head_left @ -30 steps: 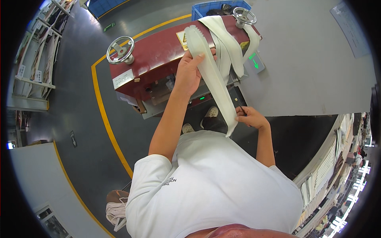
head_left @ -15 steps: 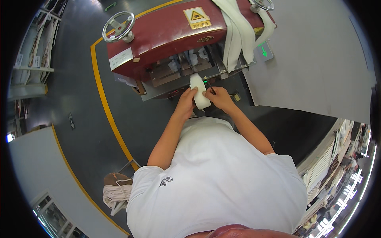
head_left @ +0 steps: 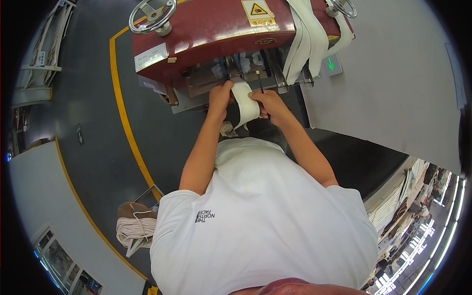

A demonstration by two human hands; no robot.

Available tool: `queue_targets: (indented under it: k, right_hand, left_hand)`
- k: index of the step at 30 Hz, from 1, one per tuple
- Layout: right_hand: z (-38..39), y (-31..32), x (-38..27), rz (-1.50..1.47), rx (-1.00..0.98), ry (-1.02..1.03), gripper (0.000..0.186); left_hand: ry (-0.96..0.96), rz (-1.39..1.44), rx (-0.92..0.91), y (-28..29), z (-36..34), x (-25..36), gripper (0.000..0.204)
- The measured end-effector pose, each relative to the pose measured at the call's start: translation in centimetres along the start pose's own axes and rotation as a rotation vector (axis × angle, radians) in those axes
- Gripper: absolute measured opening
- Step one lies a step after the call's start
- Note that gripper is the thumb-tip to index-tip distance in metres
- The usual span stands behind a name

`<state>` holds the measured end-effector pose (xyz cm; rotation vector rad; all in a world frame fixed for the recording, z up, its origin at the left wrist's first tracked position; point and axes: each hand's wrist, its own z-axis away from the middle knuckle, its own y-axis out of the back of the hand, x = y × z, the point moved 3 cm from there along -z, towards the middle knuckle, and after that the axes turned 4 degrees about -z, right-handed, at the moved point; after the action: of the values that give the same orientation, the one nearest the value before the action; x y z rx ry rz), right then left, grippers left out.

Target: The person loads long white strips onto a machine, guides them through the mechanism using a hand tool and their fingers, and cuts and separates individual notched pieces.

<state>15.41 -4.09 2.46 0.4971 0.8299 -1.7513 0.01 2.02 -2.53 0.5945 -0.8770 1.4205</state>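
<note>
Fingers of the left hand (head_left: 220,101) grip the left edge of the white strip (head_left: 247,101) near its far end, while those of the right hand (head_left: 273,105) pinch its right edge, thumb on top. A thin dark rod (head_left: 260,81) with a yellowish tip juts up from the right hand. The strip lies between the hands, its far end at the machine's front; whether it enters cannot be told. Its near part curves down toward the white shirt (head_left: 265,206). Beyond stands the red machine (head_left: 211,32), more strips (head_left: 312,44) draped over its right side, a handwheel (head_left: 153,17) at its left.
</note>
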Motion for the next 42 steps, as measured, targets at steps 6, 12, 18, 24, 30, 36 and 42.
queue_targets:
  k: [6,12,18,24,30,36,42]
  right_hand:
    - [-2.0,0.1,1.7,0.475,0.203,0.267,0.026]
    - [-5.0,-0.4,1.0,0.665,0.426,0.513,0.033]
    - [-5.3,-0.1,1.1,0.655,0.39,0.507,0.038]
    - [-5.7,-0.6,0.3,0.732,0.398,0.507,0.045]
    - [-5.4,-0.5,1.6,0.724,0.403,0.522,0.045]
    - [-5.4,-0.5,-0.3,0.838,0.424,0.498,0.036]
    - [-2.6,-1.9,-2.9,1.057,0.412,1.073,0.023]
  left_hand:
    - [-0.052,-0.128,0.049,0.1,-0.4,0.1,0.032]
    - [-0.099,-0.347,0.01,0.3,0.2,0.8,0.037]
    - [-0.16,-0.479,-0.006,1.1,-0.4,0.0,0.041]
    - [-0.261,-0.689,0.178,0.7,-1.4,0.5,0.043]
    - [-0.264,-0.725,0.087,0.8,-0.2,-0.2,0.042]
    - [-0.348,-0.766,0.277,0.3,-0.5,0.9,0.043]
    - [-0.349,-0.654,0.114,1.0,0.5,0.2,0.042]
